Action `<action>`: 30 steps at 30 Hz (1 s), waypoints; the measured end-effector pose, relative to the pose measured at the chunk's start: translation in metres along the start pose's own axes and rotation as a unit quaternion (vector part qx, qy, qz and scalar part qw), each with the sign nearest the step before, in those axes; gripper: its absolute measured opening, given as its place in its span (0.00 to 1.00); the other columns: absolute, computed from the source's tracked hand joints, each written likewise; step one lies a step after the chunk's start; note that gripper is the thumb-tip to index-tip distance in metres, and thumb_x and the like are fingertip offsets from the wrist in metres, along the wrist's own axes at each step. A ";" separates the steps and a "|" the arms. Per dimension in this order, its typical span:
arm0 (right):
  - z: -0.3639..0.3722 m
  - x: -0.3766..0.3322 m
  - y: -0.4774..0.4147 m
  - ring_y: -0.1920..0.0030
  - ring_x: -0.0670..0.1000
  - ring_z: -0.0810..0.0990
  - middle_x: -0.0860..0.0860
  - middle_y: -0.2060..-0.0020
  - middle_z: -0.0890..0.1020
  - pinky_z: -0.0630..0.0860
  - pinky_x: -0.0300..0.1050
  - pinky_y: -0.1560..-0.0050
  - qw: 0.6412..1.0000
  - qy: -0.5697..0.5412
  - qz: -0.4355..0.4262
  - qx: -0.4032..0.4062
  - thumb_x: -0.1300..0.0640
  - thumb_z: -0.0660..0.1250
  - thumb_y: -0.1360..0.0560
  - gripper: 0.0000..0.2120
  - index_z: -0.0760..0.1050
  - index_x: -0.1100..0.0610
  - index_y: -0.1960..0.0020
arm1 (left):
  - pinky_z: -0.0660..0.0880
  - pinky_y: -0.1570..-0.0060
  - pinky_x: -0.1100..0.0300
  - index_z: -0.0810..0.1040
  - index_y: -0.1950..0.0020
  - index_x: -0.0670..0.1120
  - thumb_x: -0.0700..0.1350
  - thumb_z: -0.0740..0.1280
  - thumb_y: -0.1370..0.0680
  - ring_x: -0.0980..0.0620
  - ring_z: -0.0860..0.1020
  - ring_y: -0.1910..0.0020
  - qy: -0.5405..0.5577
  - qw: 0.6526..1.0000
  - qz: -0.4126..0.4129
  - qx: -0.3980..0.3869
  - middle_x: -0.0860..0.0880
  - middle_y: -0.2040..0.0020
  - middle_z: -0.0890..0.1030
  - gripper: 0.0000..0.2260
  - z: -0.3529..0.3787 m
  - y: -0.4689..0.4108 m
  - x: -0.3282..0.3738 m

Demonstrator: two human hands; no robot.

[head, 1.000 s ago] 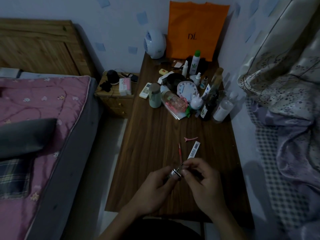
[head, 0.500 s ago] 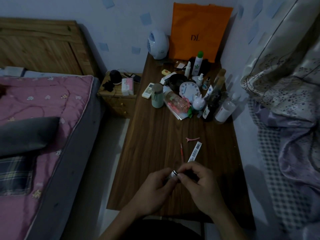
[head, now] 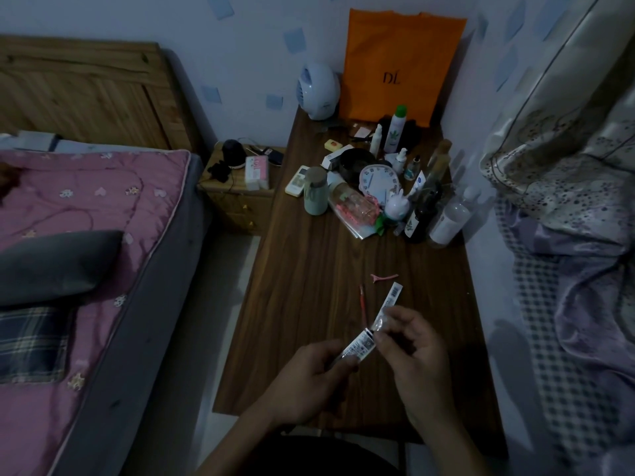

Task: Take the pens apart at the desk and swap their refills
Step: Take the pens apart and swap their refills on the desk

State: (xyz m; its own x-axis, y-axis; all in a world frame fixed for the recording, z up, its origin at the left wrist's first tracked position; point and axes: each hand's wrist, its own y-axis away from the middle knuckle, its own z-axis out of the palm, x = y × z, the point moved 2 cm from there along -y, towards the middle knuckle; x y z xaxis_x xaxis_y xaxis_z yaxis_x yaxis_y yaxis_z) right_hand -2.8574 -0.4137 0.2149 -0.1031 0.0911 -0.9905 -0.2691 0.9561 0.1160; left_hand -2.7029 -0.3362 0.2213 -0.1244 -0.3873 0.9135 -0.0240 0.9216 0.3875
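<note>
My left hand grips a pen barrel with a white barcode label, tilted up to the right over the wooden desk. My right hand pinches a small clear piece at the barrel's upper end; I cannot tell if it is attached. A thin red refill lies on the desk just beyond my hands. Beside it lies a white labelled pen part, its near end hidden by my right fingers.
A pink hair clip lies past the pen parts. Bottles, a clock, a cup and an orange bag crowd the desk's far end. A bed is left, bedding right, a nightstand beside the desk.
My hands have drawn slightly apart: the labelled barrel now shows between them, and my right fingers hold the clear piece at its end. The view has shifted a little.
</note>
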 end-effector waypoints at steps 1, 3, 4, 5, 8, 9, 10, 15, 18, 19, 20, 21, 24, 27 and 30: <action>0.000 0.000 0.001 0.52 0.46 0.85 0.45 0.53 0.86 0.81 0.42 0.58 1.000 0.007 -0.004 -0.004 0.65 0.72 0.26 0.18 0.82 0.41 0.48 | 0.73 0.74 0.58 0.76 0.61 0.54 0.52 0.64 0.21 0.56 0.75 0.74 -0.001 1.000 0.001 0.001 0.54 0.72 0.75 0.09 0.000 0.000 -0.001; 0.000 0.000 0.002 0.53 0.47 0.85 0.47 0.54 0.86 0.81 0.44 0.58 1.000 0.012 -0.010 -0.019 0.65 0.72 0.26 0.15 0.83 0.43 0.53 | 0.71 0.75 0.62 0.76 0.61 0.55 0.52 0.63 0.21 0.59 0.74 0.75 0.000 1.000 0.005 0.002 0.55 0.73 0.75 0.09 0.001 0.000 -0.001; 0.001 -0.001 0.003 0.53 0.48 0.85 0.47 0.55 0.86 0.81 0.44 0.57 0.999 0.015 -0.020 -0.029 0.65 0.72 0.26 0.15 0.83 0.44 0.53 | 0.70 0.75 0.64 0.76 0.61 0.55 0.52 0.63 0.21 0.59 0.74 0.75 0.000 1.000 0.006 0.004 0.55 0.73 0.75 0.09 0.001 0.000 -0.001; 0.001 -0.003 0.003 0.53 0.48 0.84 0.48 0.55 0.85 0.81 0.44 0.56 0.998 0.020 -0.035 -0.038 0.66 0.71 0.26 0.15 0.83 0.45 0.54 | 0.69 0.75 0.65 0.76 0.61 0.55 0.51 0.63 0.20 0.60 0.74 0.75 -0.002 1.000 0.007 0.008 0.55 0.73 0.75 0.09 0.001 0.000 -0.001; 0.001 -0.008 0.004 0.52 0.46 0.83 0.46 0.54 0.83 0.80 0.37 0.56 0.994 0.041 -0.082 -0.052 0.67 0.70 0.25 0.15 0.83 0.46 0.53 | 0.69 0.75 0.63 0.76 0.61 0.54 0.48 0.63 0.20 0.59 0.72 0.75 0.001 1.000 0.006 0.016 0.55 0.73 0.74 0.10 0.002 0.000 0.001; 0.001 -0.010 0.004 0.52 0.45 0.83 0.44 0.53 0.82 0.80 0.35 0.56 0.993 0.054 -0.095 -0.054 0.66 0.70 0.25 0.15 0.83 0.45 0.53 | 0.69 0.75 0.62 0.76 0.60 0.53 0.47 0.63 0.19 0.58 0.72 0.75 0.011 1.000 0.003 0.018 0.55 0.73 0.73 0.10 0.002 0.000 0.002; 0.001 -0.010 0.004 0.51 0.44 0.83 0.42 0.52 0.81 0.80 0.34 0.56 0.990 0.075 -0.110 -0.054 0.66 0.71 0.25 0.15 0.83 0.44 0.51 | 0.69 0.74 0.61 0.77 0.59 0.50 0.47 0.63 0.19 0.58 0.72 0.75 0.020 1.000 0.000 0.020 0.54 0.73 0.73 0.09 0.002 0.001 0.002; 0.004 -0.004 0.007 0.47 0.41 0.80 0.41 0.48 0.78 0.78 0.30 0.53 0.958 0.213 -0.184 -0.046 0.58 0.71 0.24 0.09 0.83 0.51 0.46 | 0.76 0.70 0.53 0.76 0.51 0.40 0.46 0.63 0.19 0.51 0.75 0.74 0.042 0.999 -0.011 0.031 0.48 0.71 0.74 0.10 0.006 0.002 0.004; 0.004 -0.004 0.007 0.46 0.42 0.80 0.37 0.47 0.77 0.79 0.33 0.52 0.960 0.215 -0.170 -0.052 0.49 0.64 0.22 0.11 0.83 0.49 0.45 | 0.77 0.69 0.52 0.76 0.50 0.40 0.47 0.63 0.19 0.51 0.76 0.73 0.037 0.999 -0.012 0.034 0.50 0.71 0.75 0.10 0.007 0.001 0.002; 0.005 -0.004 0.007 0.46 0.42 0.80 0.37 0.47 0.77 0.79 0.34 0.51 0.963 0.204 -0.166 -0.053 0.48 0.63 0.22 0.12 0.83 0.48 0.46 | 0.77 0.70 0.53 0.76 0.51 0.41 0.47 0.63 0.19 0.51 0.77 0.73 0.034 0.999 -0.013 0.038 0.51 0.72 0.75 0.09 0.007 0.001 0.001; 0.005 -0.004 0.007 0.46 0.43 0.81 0.38 0.48 0.78 0.79 0.35 0.51 0.969 0.184 -0.156 -0.054 0.48 0.62 0.22 0.12 0.83 0.47 0.47 | 0.77 0.71 0.54 0.77 0.52 0.43 0.47 0.63 0.19 0.51 0.77 0.73 0.033 0.999 -0.014 0.040 0.51 0.72 0.76 0.09 0.006 0.002 0.000; 0.006 -0.004 0.006 0.47 0.45 0.82 0.40 0.49 0.79 0.80 0.37 0.51 0.976 0.158 -0.139 -0.054 0.49 0.62 0.22 0.10 0.83 0.46 0.49 | 0.77 0.72 0.55 0.77 0.53 0.44 0.47 0.63 0.19 0.52 0.77 0.73 0.030 0.999 -0.015 0.041 0.51 0.72 0.76 0.08 0.006 0.002 -0.001; 0.006 -0.002 0.002 0.52 0.47 0.83 0.44 0.54 0.81 0.82 0.45 0.55 0.989 0.108 -0.092 -0.044 0.60 0.66 0.22 0.09 0.83 0.48 0.55 | 0.75 0.75 0.59 0.77 0.57 0.51 0.48 0.63 0.20 0.52 0.77 0.74 0.018 0.999 -0.018 0.033 0.52 0.73 0.76 0.08 0.007 0.001 -0.002; 0.002 -0.003 -0.001 0.55 0.47 0.83 0.45 0.57 0.82 0.82 0.46 0.56 0.990 0.100 -0.083 -0.052 0.68 0.68 0.24 0.11 0.81 0.53 0.57 | 0.76 0.72 0.56 0.77 0.58 0.54 0.48 0.63 0.19 0.53 0.76 0.74 0.019 0.999 -0.017 0.021 0.52 0.72 0.76 0.08 0.008 0.000 -0.002; 0.002 -0.004 0.000 0.53 0.47 0.84 0.46 0.56 0.84 0.82 0.43 0.55 0.991 0.098 -0.073 -0.062 0.66 0.71 0.26 0.11 0.81 0.50 0.54 | 0.77 0.70 0.52 0.77 0.58 0.53 0.48 0.63 0.20 0.54 0.76 0.74 0.017 1.000 -0.014 0.018 0.53 0.72 0.75 0.08 0.006 -0.001 -0.001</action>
State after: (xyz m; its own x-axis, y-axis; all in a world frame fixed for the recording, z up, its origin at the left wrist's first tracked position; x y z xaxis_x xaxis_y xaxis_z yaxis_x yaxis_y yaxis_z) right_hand -2.8554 -0.4139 0.2182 -0.2356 -0.1130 -0.9652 -0.4097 0.9122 -0.0068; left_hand -2.7088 -0.3364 0.2190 -0.0889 -0.4131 0.9063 -0.0619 0.9105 0.4089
